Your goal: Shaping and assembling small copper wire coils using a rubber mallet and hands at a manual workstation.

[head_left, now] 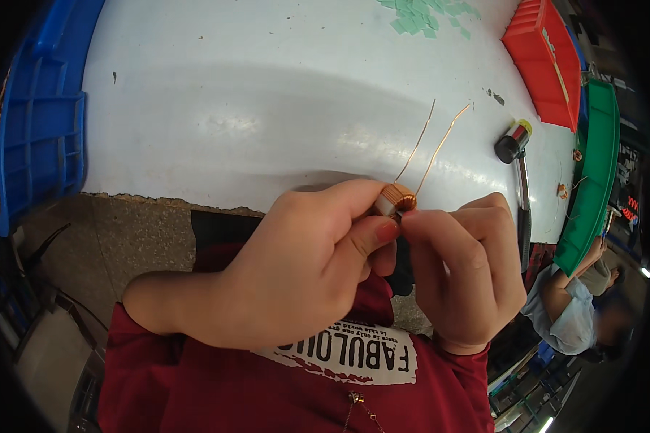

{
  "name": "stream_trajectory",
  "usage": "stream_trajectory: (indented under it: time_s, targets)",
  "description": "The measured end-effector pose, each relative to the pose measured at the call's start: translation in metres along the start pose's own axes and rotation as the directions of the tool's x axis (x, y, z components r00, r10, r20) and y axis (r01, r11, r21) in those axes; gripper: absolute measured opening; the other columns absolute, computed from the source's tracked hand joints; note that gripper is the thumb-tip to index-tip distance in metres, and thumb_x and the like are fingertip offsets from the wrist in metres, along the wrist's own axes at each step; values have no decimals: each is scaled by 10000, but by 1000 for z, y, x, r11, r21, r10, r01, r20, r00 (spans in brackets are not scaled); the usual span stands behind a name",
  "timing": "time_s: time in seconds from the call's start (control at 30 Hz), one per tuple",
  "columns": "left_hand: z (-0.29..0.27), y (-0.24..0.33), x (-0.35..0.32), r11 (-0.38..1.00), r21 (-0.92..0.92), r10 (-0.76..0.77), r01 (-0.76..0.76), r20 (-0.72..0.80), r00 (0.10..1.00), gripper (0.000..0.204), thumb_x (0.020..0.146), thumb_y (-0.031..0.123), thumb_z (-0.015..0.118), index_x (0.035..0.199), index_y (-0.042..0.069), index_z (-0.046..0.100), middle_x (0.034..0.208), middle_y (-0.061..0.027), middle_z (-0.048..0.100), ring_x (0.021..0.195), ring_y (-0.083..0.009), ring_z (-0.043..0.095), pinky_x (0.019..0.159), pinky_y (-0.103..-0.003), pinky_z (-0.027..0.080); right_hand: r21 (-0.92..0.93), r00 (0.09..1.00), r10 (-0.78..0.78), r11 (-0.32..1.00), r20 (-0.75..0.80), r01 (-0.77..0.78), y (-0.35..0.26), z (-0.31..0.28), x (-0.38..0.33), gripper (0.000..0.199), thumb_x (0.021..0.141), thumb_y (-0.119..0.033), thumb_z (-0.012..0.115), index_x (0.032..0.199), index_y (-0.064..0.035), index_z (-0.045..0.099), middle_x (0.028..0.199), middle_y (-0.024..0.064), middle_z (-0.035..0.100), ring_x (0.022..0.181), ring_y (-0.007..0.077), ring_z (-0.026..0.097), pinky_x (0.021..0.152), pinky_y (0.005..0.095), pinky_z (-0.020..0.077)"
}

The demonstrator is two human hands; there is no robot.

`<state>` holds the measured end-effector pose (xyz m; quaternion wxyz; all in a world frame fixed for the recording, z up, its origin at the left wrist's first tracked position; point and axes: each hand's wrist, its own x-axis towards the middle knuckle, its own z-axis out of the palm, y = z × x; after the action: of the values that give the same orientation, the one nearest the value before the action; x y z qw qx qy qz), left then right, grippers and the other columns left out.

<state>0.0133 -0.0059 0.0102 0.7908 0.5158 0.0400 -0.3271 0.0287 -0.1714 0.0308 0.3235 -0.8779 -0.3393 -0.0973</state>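
Observation:
Between the thumb and fingers of my left hand (307,263) sits a small ring-shaped coil (396,196) wound with copper wire, with a pale patch on its near side. Two long copper wire leads (440,144) rise from it, pointing away from me over the table edge. My right hand (473,267) is closed, its thumb and index finger pinching at the coil's right side. Those fingertips hide the part of the coil they touch.
On the white table (267,108), several pale green pieces (419,14) lie at the back. To the right are a black tool with a yellow end (514,141), a red bin (545,61) and a green tray (592,173). Blue crates (43,130) stand left. A co-worker (567,307) sits far right.

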Motion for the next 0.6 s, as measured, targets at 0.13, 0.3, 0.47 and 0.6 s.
stream_trajectory:
  time_s: [0.13, 0.3, 0.47, 0.6]
  targets:
    - [7, -9, -3, 975, 145, 185, -170, -97, 978, 204, 940, -19, 442, 1120, -42, 534, 733, -38, 545, 616, -78, 445, 522, -170, 365, -8, 998, -50, 999, -47, 49, 2, 4, 0, 202, 635, 32, 665, 837, 47, 667, 737, 82, 572, 588, 151, 438, 514, 234, 372]
    - [9, -9, -6, 914, 351, 262, -203, -129, 956, 188, 890, -72, 465, 1055, -44, 549, 693, -41, 537, 592, -97, 453, 511, -204, 379, -37, 999, -35, 999, -34, 33, 3, 8, -3, 224, 612, 121, 659, 804, 6, 645, 689, 77, 535, 556, 163, 417, 495, 254, 368]
    - [11, -14, -8, 869, 423, 349, -256, -158, 924, 182, 855, -88, 486, 1014, -40, 560, 669, -43, 533, 566, -108, 446, 501, -217, 376, 42, 996, -68, 997, -57, 70, 11, 13, -8, 228, 601, 136, 642, 796, 18, 640, 693, 88, 550, 556, 164, 422, 497, 256, 370]
    - [14, -14, -7, 856, 464, 332, -228, -155, 930, 178, 851, -83, 498, 1012, -38, 558, 667, -49, 543, 557, -111, 447, 497, -221, 376, 48, 996, -52, 997, -74, 56, 17, 16, -12, 228, 598, 139, 632, 791, 18, 639, 717, 102, 573, 556, 161, 428, 500, 255, 373]
